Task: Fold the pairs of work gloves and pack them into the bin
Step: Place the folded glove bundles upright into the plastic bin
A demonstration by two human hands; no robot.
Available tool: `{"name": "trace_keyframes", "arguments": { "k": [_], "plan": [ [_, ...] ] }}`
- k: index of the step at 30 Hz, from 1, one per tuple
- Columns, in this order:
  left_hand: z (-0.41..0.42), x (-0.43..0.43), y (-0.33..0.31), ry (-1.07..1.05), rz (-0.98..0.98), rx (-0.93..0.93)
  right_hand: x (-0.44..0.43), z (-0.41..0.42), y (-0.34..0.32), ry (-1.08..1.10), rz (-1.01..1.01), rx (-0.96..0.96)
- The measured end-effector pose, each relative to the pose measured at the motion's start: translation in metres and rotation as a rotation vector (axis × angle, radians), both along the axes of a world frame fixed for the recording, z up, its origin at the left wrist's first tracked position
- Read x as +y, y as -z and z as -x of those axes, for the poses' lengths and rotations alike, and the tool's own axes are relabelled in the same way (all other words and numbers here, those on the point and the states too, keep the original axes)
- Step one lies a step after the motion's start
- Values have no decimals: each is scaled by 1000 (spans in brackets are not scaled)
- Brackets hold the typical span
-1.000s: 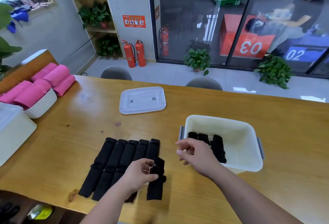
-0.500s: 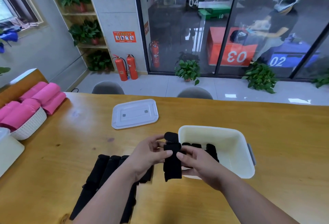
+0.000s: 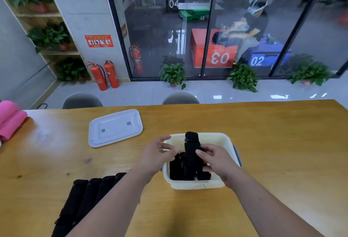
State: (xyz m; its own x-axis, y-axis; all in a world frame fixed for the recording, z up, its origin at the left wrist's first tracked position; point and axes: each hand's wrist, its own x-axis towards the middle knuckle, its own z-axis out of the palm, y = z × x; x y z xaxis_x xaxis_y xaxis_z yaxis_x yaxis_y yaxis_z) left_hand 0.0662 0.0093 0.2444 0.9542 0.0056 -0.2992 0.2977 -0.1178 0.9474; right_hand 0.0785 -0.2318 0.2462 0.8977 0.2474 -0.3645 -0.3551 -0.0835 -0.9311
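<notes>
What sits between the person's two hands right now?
In the head view, a folded black glove pair stands upright between the left hand and the right hand, over the white bin. The right hand grips it.

Bare tabletop (image 3: 282, 142) lies open right of the bin (image 3: 228, 142) and between it and the lid (image 3: 115, 127) at upper left; inside the bin, packed gloves (image 3: 177, 170) fill the near left, the far right corner is free; the left hand (image 3: 156, 154), right hand (image 3: 216, 159) and upright glove pair (image 3: 191, 148) hang over its opening; a glove row (image 3: 84, 195) crowds the lower left.
</notes>
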Motion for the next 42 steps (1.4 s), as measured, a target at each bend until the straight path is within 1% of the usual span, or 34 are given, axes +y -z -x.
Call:
{"name": "trace_keyframes", "arguments": {
  "k": [2,4,6,10,12,14,18,20,23,25,29,31,35,39,42],
  "plan": [
    [-1,-1,4,1,-27,6,-21,-13,17,86,160,-6],
    [-1,0,8,-1,-29,12,-42,-26,36,123,424,-70],
    [-2,1,12,-10,-24,21,-53,-40,48,69,717,-132],
    [-5,3,21,-19,-12,31,-47,-52,61,-65,1268,-227],
    [-6,4,23,-22,-8,38,-39,-55,72,-144,1414,-187],
    [-6,4,25,-11,-15,38,-31,-57,76,-255,1484,-86],
    [-6,4,31,18,-43,35,-20,-65,79,-331,1507,23],
    [-7,6,32,25,-37,37,-17,-71,84,-269,1478,65],
    [-8,8,34,27,-21,39,-18,-78,91,-281,1430,128],
    [-8,9,37,19,3,44,-19,-83,98,-273,1372,183],
    [-9,10,42,12,34,40,-21,-84,106,-185,1194,247],
    [-9,11,43,4,54,39,-19,-84,105,-170,1112,265],
    [-8,10,43,-4,60,41,-19,-79,103,-250,1040,247],
    [-6,9,40,-24,89,44,-26,-73,105,-307,945,293],
    [-4,9,38,-49,94,31,-23,-69,90,-331,947,295]
  ]
}}
